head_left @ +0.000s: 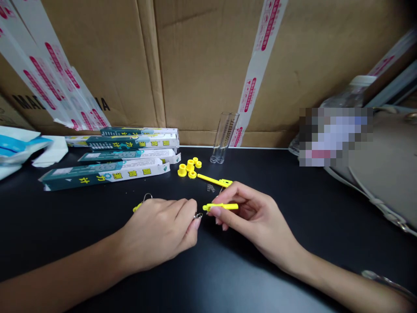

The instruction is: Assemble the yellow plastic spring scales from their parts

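My left hand (163, 226) is closed, with the small looped end of a metal spring (199, 215) showing between thumb and forefinger. The rest of the spring is hidden in the fist. Beyond the knuckles, a yellow plastic piece (137, 208) and a wire hook (147, 196) stick out; I cannot tell if they join the spring. My right hand (250, 213) pinches a short yellow plastic rod (224, 206), its eyelet end pointing left at the spring loop. A small gap separates the two. Just past the right fingertips lies a longer yellow plastic rod (211, 179) with a flat end.
Several yellow caps (190, 165) and small springs (211, 188) lie behind my hands. Two clear tubes (221, 139) stand near the cardboard wall (202, 65). Printed boxes (107, 174) are at the left, a plastic bag (22, 148) beyond them. A bottle (348, 98) and handbag (384, 169) stand right.
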Action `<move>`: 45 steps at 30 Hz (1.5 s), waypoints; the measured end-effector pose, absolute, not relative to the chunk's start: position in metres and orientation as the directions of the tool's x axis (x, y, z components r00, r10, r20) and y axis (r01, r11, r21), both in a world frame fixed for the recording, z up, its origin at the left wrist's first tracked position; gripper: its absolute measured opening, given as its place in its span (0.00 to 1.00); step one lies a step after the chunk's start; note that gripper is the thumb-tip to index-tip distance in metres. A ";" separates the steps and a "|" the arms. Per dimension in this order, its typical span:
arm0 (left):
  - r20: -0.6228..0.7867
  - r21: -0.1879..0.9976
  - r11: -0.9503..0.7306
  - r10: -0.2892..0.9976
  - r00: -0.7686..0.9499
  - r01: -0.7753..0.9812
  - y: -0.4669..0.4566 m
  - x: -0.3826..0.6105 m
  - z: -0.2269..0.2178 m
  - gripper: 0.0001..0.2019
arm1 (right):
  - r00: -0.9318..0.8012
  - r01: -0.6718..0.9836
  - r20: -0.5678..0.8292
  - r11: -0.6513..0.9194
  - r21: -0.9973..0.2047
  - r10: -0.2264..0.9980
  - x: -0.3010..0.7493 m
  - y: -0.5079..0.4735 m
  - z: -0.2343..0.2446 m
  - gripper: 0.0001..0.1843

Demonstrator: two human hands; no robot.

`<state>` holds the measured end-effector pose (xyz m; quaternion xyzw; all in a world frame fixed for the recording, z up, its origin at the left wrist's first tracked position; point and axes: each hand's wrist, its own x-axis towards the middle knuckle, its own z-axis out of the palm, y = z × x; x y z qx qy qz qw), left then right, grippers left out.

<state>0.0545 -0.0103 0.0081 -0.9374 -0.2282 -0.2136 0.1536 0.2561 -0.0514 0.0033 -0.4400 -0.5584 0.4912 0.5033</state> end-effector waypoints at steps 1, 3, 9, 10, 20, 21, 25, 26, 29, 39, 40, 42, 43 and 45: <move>0.468 -0.197 -0.850 0.356 0.809 0.489 -0.010 0.054 0.008 0.18 | -0.102 0.015 0.149 0.152 -0.988 0.984 0.256 -0.052 0.003 0.10; 0.473 -0.212 -0.850 0.342 0.812 0.482 -0.009 0.053 0.009 0.18 | -0.102 0.050 0.196 0.202 -0.978 0.975 0.257 -0.054 0.001 0.08; 0.503 -0.214 -0.850 0.327 0.800 0.481 -0.010 0.054 0.008 0.16 | -0.129 0.079 0.256 0.267 -0.960 0.958 0.256 -0.058 -0.001 0.06; 0.519 -0.204 -0.842 0.340 0.784 0.500 -0.010 0.055 0.007 0.15 | -0.124 0.079 0.248 0.259 -0.963 0.961 0.255 -0.058 -0.001 0.06; 0.582 -0.244 -0.840 0.272 0.766 0.484 -0.008 0.054 0.005 0.08 | -0.084 0.028 0.165 0.168 -0.985 0.983 0.254 -0.053 0.000 0.09; 0.572 -0.226 -0.848 0.283 0.770 0.479 -0.008 0.054 0.005 0.08 | -0.084 0.027 0.168 0.170 -0.985 0.982 0.254 -0.053 0.000 0.09; 0.548 -0.159 -0.883 0.294 0.783 0.442 -0.010 0.053 0.006 0.11 | -0.093 0.022 0.170 0.173 -0.985 0.981 0.255 -0.055 0.000 0.08; 0.549 -0.167 -0.884 0.285 0.786 0.436 -0.010 0.053 0.006 0.11 | -0.090 0.022 0.174 0.177 -0.984 0.981 0.255 -0.055 0.000 0.08; 0.566 -0.174 -0.867 0.300 0.768 0.467 -0.011 0.052 0.004 0.12 | -0.076 0.028 0.190 0.193 -0.981 0.979 0.255 -0.057 0.001 0.09; 0.491 0.108 -0.829 0.524 0.696 0.548 -0.009 0.049 -0.004 0.13 | -0.092 0.154 0.210 0.223 -0.963 0.973 0.256 -0.060 0.001 0.10; 0.485 0.127 -0.825 0.536 0.691 0.550 -0.009 0.049 -0.004 0.13 | -0.093 0.159 0.208 0.220 -0.962 0.974 0.256 -0.059 0.001 0.10; 0.464 0.143 -0.825 0.544 0.699 0.547 -0.010 0.049 -0.004 0.15 | -0.098 0.166 0.200 0.214 -0.963 0.975 0.256 -0.058 0.000 0.10; 0.462 0.138 -0.829 0.538 0.705 0.542 -0.010 0.049 -0.003 0.15 | -0.102 0.170 0.196 0.211 -0.963 0.975 0.256 -0.058 0.000 0.11; 0.471 0.119 -0.838 0.519 0.713 0.532 -0.009 0.049 -0.003 0.15 | -0.105 0.173 0.190 0.207 -0.963 0.976 0.255 -0.057 0.000 0.11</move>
